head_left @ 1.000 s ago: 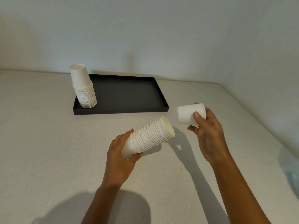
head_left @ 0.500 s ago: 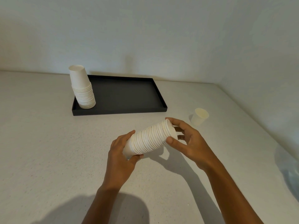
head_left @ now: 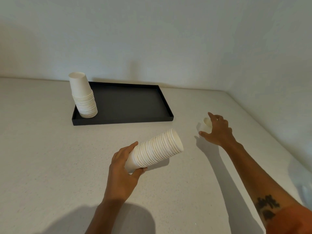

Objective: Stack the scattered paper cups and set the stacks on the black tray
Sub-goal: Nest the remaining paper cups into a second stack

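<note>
My left hand (head_left: 121, 171) grips the narrow end of a long stack of white paper cups (head_left: 157, 149), held tilted above the table with its open end pointing up and right. My right hand (head_left: 217, 130) reaches to the right, fingers spread around a single paper cup (head_left: 206, 125) that stands on the table; thumb and fingers lie close to its sides. A second stack of cups (head_left: 84, 97), bottoms up, stands in the left end of the black tray (head_left: 131, 105).
The tray lies on a pale speckled counter (head_left: 50, 157) against a white wall. The counter's right edge runs diagonally behind my right arm. Most of the tray floor to the right of the standing stack is bare.
My right hand pushed its cup into the held stack, then left the stack and moved right to the single cup. My left hand kept the stack in about the same place.
</note>
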Available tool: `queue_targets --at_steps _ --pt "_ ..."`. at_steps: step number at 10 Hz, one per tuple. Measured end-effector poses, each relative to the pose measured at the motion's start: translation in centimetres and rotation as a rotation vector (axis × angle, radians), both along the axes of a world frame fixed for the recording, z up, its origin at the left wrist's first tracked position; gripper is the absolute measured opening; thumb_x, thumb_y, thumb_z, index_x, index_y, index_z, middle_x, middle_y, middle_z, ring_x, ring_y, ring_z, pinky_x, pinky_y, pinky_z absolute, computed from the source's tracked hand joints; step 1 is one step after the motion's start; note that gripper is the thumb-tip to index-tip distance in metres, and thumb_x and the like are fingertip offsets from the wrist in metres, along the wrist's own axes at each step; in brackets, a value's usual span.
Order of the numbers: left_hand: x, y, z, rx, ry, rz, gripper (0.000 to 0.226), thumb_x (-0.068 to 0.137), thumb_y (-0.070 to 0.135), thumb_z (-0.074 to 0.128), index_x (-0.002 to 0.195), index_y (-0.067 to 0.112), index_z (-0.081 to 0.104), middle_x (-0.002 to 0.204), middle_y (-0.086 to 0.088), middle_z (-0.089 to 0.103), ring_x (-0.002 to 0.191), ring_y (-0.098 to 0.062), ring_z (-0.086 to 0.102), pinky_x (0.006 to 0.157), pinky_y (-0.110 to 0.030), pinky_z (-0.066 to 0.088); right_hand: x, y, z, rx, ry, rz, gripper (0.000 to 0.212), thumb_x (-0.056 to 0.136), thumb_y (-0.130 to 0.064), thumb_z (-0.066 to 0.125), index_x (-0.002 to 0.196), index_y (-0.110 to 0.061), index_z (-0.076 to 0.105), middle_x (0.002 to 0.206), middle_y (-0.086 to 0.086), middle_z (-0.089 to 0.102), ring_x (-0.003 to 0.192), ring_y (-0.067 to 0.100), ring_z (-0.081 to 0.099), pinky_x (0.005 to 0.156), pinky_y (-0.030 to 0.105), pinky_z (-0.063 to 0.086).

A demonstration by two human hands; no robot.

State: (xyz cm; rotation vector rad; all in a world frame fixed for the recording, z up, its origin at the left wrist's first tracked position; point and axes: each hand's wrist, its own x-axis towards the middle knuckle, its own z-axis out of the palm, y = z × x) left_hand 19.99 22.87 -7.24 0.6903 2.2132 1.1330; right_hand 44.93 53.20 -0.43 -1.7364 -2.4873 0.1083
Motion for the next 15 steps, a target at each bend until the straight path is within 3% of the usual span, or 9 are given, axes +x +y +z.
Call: queue_targets --at_steps 1,3,4,6,7,8,10,12,15 --pt "0.7 0.4 -0.2 0.061 0.085 -0.004 0.075 0.084 0.025 0.084 0.148 0.016 0.048 0.144 -0.004 0.054 0.130 -0.026 0.055 0.111 -0.040 0.044 0.2 1.4 -0.8 -0.048 0.005 0.017 0.101 0.086 -0.055 0.079 0.166 -0.028 0.022 0.163 0.010 0.034 0.146 0.039 0.039 0.109 0.056 0.044" --pt "0.6 -1.5 -1.4 0.389 0.190 -0.102 0.082 0.074 0.022 0.091 0.133 0.051 0.041 0.134 0.017 0.052 0.121 -0.010 0.052 0.104 -0.033 0.044 -0.1 1.3 -0.5 0.000 0.267 0.029 0.080 0.087 -0.046 0.082 0.155 -0.024 0.047 0.147 0.008 0.054 0.133 0.032 0.055 0.101 0.043 0.049" --pt "0.1 -1.4 -1.1 0.456 0.167 -0.175 0.077 0.076 0.030 0.090 0.139 0.050 0.050 0.137 0.039 0.048 0.128 0.012 0.046 0.104 -0.012 0.037 -0.5 -1.5 1.1 -0.051 0.565 0.013 0.072 0.085 -0.049 0.086 0.147 -0.029 0.055 0.137 0.000 0.060 0.118 0.022 0.063 0.091 0.035 0.057" --pt "-0.2 -1.6 -1.7 0.453 0.166 -0.180 0.078 0.076 0.032 0.089 0.142 0.046 0.050 0.140 0.036 0.048 0.130 0.014 0.043 0.101 -0.011 0.037 -1.1 -8.9 3.8 -0.286 1.038 0.128 0.057 0.089 -0.049 0.079 0.141 -0.034 0.062 0.130 -0.010 0.067 0.112 0.019 0.068 0.073 0.023 0.062" --pt "0.1 -1.1 -2.3 0.440 0.188 -0.123 0.072 0.075 0.027 0.092 0.135 0.039 0.055 0.145 0.019 0.054 0.132 -0.004 0.051 0.108 -0.023 0.041 -1.4 -11.6 4.6 -0.345 1.118 0.188 0.061 0.086 -0.057 0.078 0.140 -0.033 0.063 0.128 -0.012 0.068 0.113 0.017 0.068 0.076 0.025 0.061" --pt "0.3 -0.4 -2.5 0.365 0.207 -0.019 0.075 0.074 0.016 0.091 0.135 0.027 0.050 0.142 -0.009 0.058 0.128 -0.027 0.056 0.106 -0.040 0.042 -2.1 -14.4 5.2 -0.387 1.132 0.249 0.059 0.087 -0.057 0.075 0.140 -0.032 0.063 0.127 -0.012 0.068 0.116 0.016 0.067 0.080 0.028 0.061" --pt "0.1 -1.2 -2.6 0.415 0.212 -0.064 0.079 0.074 0.025 0.092 0.143 0.025 0.053 0.143 0.001 0.058 0.121 -0.013 0.054 0.104 -0.034 0.043 -3.2 -16.9 4.8 -0.376 1.033 0.307 0.051 0.088 -0.053 0.077 0.136 -0.042 0.062 0.128 -0.016 0.068 0.114 0.012 0.068 0.083 0.024 0.063" --pt "-0.4 -1.9 -1.9 0.514 0.172 -0.200 0.077 0.077 0.033 0.087 0.142 0.047 0.048 0.141 0.030 0.050 0.133 0.006 0.046 0.104 -0.016 0.039 -3.8 -17.9 4.0 -0.398 0.923 0.357 0.065 0.082 -0.058 0.075 0.142 -0.041 0.058 0.138 -0.015 0.063 0.121 0.013 0.066 0.089 0.021 0.061" --pt "-1.2 -2.3 -2.3 0.502 0.223 -0.246 0.079 0.076 0.042 0.086 0.144 0.048 0.047 0.138 0.039 0.047 0.130 0.013 0.043 0.105 -0.017 0.039 -4.2 -18.1 3.6 -0.439 0.836 0.390 0.057 0.084 -0.057 0.069 0.138 -0.042 0.060 0.134 -0.018 0.065 0.117 0.011 0.067 0.081 0.013 0.059"
